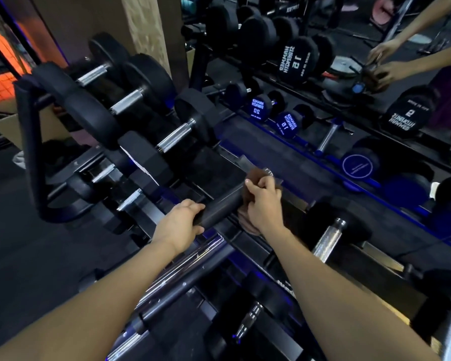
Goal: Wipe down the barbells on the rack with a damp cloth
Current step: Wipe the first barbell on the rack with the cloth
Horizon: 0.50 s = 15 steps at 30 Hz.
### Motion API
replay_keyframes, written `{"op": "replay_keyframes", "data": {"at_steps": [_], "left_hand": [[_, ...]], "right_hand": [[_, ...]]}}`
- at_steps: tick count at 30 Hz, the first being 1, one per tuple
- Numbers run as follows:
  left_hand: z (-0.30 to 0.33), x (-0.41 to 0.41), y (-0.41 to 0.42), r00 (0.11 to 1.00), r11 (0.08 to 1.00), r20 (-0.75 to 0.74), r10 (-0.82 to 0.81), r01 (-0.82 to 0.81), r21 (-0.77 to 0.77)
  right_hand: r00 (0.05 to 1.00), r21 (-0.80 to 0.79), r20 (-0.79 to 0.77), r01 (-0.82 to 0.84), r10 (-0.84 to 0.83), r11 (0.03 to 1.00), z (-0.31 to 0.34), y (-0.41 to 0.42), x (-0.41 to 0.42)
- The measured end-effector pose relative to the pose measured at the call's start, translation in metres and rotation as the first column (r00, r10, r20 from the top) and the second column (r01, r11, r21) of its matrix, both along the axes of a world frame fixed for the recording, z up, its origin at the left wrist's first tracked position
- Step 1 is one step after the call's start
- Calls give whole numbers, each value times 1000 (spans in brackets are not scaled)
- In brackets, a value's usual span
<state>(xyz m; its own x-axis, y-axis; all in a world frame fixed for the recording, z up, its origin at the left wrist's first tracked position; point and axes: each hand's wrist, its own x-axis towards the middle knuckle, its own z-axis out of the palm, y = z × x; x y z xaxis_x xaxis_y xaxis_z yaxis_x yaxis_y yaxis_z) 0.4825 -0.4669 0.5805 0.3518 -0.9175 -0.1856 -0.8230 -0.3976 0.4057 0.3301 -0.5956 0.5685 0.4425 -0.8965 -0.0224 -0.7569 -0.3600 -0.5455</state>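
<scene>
1. Left hand [182, 222] grips the near end of a black bar [220, 204], fingers curled over the top.
2. Right hand [264, 201] clamps a brown cloth [255, 177] around the same bar, fingers wrapped tight.
3. Bar sits mid-frame on the rack [34, 152], running 8 to 2 o'clock.
4. Dumbbells [130, 100] racked at 10 o'clock, mirror [375, 74] at 2 o'clock.

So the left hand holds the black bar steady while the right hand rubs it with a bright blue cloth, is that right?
Not quite. The head view shows the left hand gripping the black bar while the right hand holds a cloth on it, but the cloth is brown, not bright blue. The blue comes only from the rack's lighting.
</scene>
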Motion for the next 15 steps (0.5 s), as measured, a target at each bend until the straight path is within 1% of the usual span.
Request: {"op": "replay_keyframes", "data": {"at_steps": [5,10,15], "left_hand": [[4,8,41,998,998,54,25,-22,-57],[11,25,105,991,993,96,88,-79,-90],[11,45,169,976,981,144,166,-149,-122]], "right_hand": [[993,12,6,-114,114,993,4,57,22],[970,23,-56,-234,234,972,11,116,45],[962,23,-27,-271,272,962,10,179,72]]}}
